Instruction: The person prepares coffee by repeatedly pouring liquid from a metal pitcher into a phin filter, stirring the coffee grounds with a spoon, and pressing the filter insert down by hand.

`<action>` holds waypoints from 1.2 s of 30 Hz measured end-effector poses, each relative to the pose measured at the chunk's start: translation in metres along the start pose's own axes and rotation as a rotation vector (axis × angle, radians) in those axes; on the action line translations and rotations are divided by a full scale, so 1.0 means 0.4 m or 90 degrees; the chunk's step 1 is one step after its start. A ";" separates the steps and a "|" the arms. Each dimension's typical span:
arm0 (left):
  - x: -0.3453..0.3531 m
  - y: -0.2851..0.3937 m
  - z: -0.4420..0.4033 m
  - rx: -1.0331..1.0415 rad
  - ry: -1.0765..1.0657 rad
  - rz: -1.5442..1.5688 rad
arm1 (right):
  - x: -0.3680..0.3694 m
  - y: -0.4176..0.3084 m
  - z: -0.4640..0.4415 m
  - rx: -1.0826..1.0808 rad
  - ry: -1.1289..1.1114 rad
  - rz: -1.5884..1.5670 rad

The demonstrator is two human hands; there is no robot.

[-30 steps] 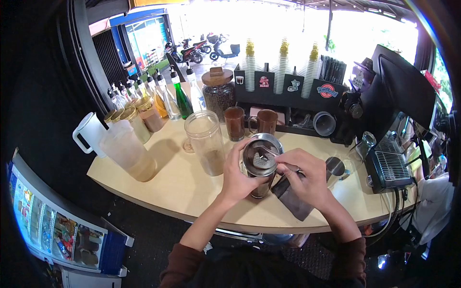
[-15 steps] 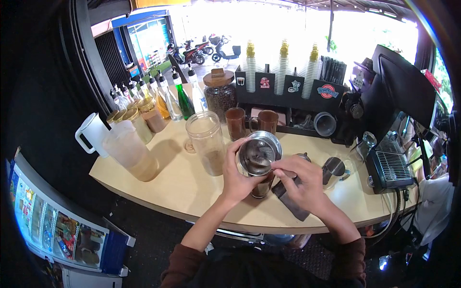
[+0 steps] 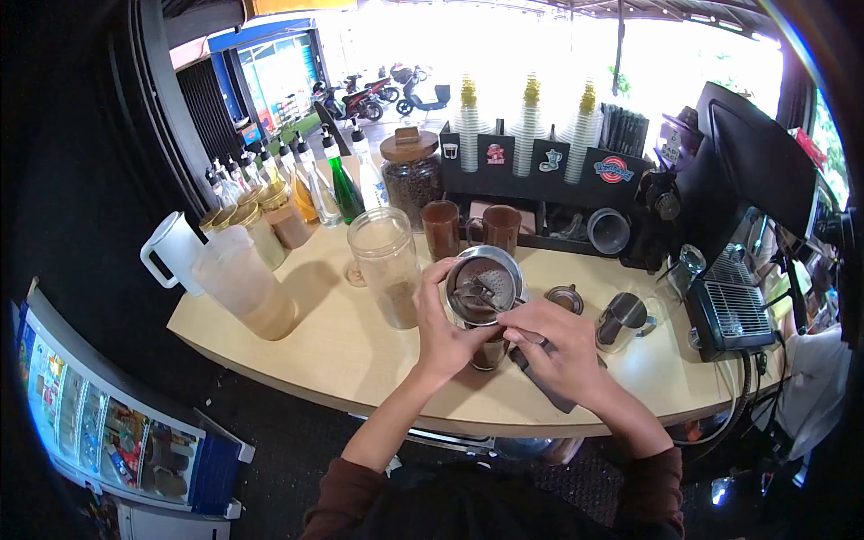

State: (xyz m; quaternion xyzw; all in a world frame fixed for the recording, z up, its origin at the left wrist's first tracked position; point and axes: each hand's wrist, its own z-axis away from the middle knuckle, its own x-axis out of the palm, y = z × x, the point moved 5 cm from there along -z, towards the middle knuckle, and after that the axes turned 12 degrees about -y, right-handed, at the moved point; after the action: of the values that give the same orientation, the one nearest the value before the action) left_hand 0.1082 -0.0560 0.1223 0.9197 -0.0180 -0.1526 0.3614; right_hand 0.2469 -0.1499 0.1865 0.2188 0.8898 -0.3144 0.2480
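Observation:
My left hand [image 3: 441, 315] is wrapped around the side of a round metal coffee filter [image 3: 456, 310], tilted so that I see into it. Small holes dot its inner metal, with dark residue around them. My right hand [image 3: 558, 346] pinches the thin handle of a metal spoon [image 3: 481, 293], whose head is inside the filter. Below the filter stands a glass [image 3: 489, 357] with dark contents, partly covered by my hands. A small round metal piece [image 3: 564, 298] lies beyond my right hand. Under that hand is a dark cloth or mat [image 3: 549, 389], mostly hidden.
Left of my hands stand a clear jar [image 3: 385, 270] and a cloudy pitcher [image 3: 247, 288]. Two brown-filled glasses [image 3: 442, 231] are behind the filter. A glass cup with a dark metal cup [image 3: 623, 319] stands right, near a coffee machine [image 3: 733, 306]. Syrup bottles [image 3: 342, 189] line the back left.
The filter's perforated inside shows now, where a dark, shiny surface showed before. My right hand has shifted slightly left and down, uncovering the small round metal piece.

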 end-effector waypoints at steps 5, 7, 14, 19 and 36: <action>0.002 -0.002 -0.007 0.033 -0.014 0.022 | -0.019 -0.001 -0.012 -0.005 0.031 0.012; -0.003 -0.004 -0.012 0.047 -0.027 0.048 | -0.004 0.011 -0.012 0.019 -0.079 -0.104; -0.022 0.020 -0.025 0.086 -0.120 -0.080 | -0.007 0.055 -0.020 0.084 -0.075 -0.159; -0.039 0.028 -0.029 0.072 -0.147 -0.138 | -0.030 0.077 -0.027 0.141 -0.141 -0.171; -0.041 0.031 -0.056 0.052 -0.159 -0.211 | -0.111 0.061 -0.040 0.099 -0.096 -0.343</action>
State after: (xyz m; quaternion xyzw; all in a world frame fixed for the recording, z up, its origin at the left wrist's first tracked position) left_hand 0.1000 -0.0480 0.1504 0.8980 0.0827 -0.3217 0.2885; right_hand 0.2899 -0.1322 0.2121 -0.0310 0.8682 -0.4515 0.2037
